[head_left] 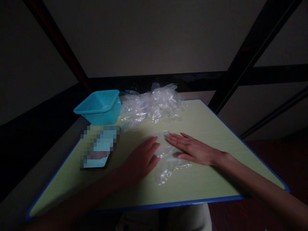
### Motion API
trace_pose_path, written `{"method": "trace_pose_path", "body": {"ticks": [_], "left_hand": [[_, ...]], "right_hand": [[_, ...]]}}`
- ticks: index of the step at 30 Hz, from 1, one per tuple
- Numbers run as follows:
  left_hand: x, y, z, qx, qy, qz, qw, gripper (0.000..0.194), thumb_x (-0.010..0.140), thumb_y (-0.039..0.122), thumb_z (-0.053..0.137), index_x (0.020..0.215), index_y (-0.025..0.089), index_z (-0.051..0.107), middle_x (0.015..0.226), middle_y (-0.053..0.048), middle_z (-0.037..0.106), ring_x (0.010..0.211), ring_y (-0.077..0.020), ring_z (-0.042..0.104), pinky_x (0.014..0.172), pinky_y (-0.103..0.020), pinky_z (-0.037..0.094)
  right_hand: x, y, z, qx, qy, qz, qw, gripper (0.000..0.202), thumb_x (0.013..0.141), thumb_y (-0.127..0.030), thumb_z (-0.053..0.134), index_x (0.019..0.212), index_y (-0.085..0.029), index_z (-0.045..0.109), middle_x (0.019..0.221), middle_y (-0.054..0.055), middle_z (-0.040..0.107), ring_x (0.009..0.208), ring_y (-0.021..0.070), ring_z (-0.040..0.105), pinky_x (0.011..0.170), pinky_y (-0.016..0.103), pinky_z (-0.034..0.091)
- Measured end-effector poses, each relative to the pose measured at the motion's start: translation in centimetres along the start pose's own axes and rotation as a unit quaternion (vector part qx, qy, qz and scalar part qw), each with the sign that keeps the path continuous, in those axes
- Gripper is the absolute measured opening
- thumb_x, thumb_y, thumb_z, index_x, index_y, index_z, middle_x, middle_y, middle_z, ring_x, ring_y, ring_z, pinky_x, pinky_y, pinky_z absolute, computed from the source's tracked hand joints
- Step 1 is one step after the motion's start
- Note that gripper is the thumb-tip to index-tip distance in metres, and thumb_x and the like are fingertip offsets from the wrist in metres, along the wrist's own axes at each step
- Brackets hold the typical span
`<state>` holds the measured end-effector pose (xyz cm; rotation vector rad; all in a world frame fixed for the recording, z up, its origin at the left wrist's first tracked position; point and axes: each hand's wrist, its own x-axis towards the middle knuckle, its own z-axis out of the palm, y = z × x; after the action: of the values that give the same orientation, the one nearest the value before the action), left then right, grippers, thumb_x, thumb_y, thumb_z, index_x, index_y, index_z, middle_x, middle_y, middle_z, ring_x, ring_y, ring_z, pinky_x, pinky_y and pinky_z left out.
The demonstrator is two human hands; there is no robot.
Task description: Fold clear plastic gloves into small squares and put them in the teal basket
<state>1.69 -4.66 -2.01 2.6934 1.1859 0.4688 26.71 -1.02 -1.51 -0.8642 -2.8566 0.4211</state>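
Note:
A thin, clear disposable plastic glove (pixel 168 165) lies spread and wrinkled on the table in front of me. My left hand (pixel 141 157) rests at its left side, fingers stretched and touching the plastic. From the right, my right hand (pixel 196 149) lies flat, its fingertips on the film's upper right part. Neither hand grips anything. Beyond them is a heaped pile of similar crumpled clear plastic gloves (pixel 154 106), too tangled to tell apart.
The pale table (pixel 211 183) has a blue edge and stands close to a wall. A turquoise plastic basin (pixel 101 117) sits at the back left, beside the pile. Nearer me on the left lies a phone-like device (pixel 97 162), partly blurred out.

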Motion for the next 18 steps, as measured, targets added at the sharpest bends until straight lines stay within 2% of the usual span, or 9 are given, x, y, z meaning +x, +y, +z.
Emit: {"method": "trace_pose_path", "body": {"ticks": [4,9,18], "left_hand": [[-0.3,-1.2,-0.1,-0.033,0.038,-0.033,0.998,0.037,0.090,0.029,0.037,0.122,0.013,0.047,0.138,-0.016,0.041,0.129,-0.0249,0.037,0.104,-0.045,0.034],[-0.3,-2.1,0.0,-0.070,0.080,-0.071,0.992,0.036,0.090,0.030,0.036,0.120,0.013,0.048,0.136,-0.014,0.044,0.126,-0.0238,0.040,0.105,-0.045,0.034],[-0.5,-2.5,0.0,-0.094,0.084,-0.079,0.989,0.036,0.089,0.029,0.036,0.118,0.013,0.048,0.134,-0.014,0.046,0.125,-0.0233,0.042,0.104,-0.044,0.034]], "right_hand": [[0.2,0.5,0.7,-0.028,-0.028,-0.007,0.999,0.066,0.091,-0.051,0.034,0.144,-0.017,0.014,0.148,0.013,0.020,0.137,0.0260,0.014,0.108,0.057,0.012],[-0.1,-0.1,0.8,-0.057,-0.037,0.018,0.997,0.067,0.091,-0.053,0.031,0.144,-0.014,0.016,0.149,0.014,0.017,0.137,0.0271,0.012,0.108,0.056,0.012],[-0.9,-2.4,2.5,-0.083,0.024,0.102,0.991,0.064,0.092,-0.053,0.024,0.143,-0.015,0.018,0.147,0.014,0.022,0.136,0.0295,0.017,0.105,0.059,0.020]]}}
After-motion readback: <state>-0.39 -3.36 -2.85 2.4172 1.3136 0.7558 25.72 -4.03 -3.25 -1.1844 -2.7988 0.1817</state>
